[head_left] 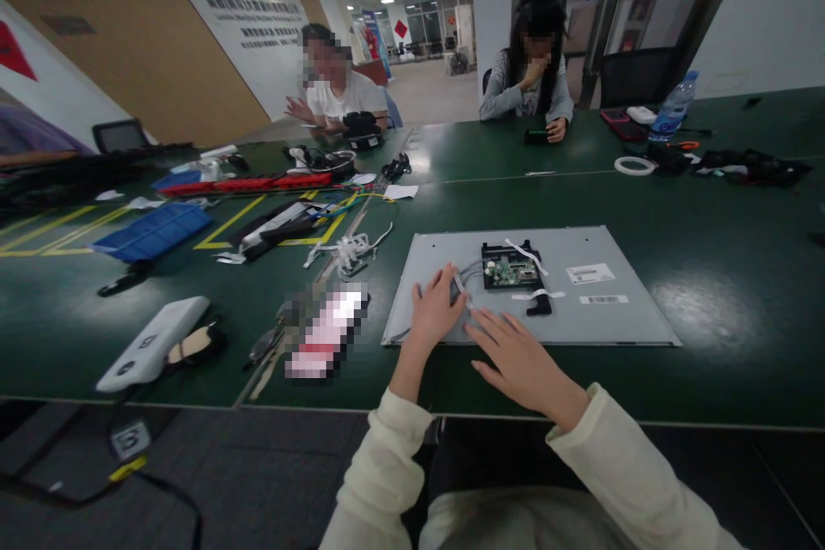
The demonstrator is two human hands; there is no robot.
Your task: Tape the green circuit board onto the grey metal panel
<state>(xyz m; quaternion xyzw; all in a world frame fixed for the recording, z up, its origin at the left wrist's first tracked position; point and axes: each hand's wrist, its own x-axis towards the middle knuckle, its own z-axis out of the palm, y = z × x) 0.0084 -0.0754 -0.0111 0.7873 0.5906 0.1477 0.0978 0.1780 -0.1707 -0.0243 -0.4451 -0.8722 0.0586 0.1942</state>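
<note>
A flat grey panel [619, 301], like the back of a display, lies before me on the green table. Fixed near its middle is a green circuit board [509, 269] in a black frame, with white tape strips [528, 253] over it. Grey cables [473, 268] run left from the board. On the panel's left part, my left hand [435, 309] has its fingers bent closely about the cable and a small pale strip there. My right hand [516, 357] rests at the panel's front edge, fingers stretched out and holding nothing, their tips close to the strip.
Left of the panel are a phone [328, 331], crumpled white strips [348, 255], a white power bank [155, 344] and a blue tray [155, 232]. At the back right stand a water bottle [674, 107] and a tape roll [634, 166]. Two people sit across the table.
</note>
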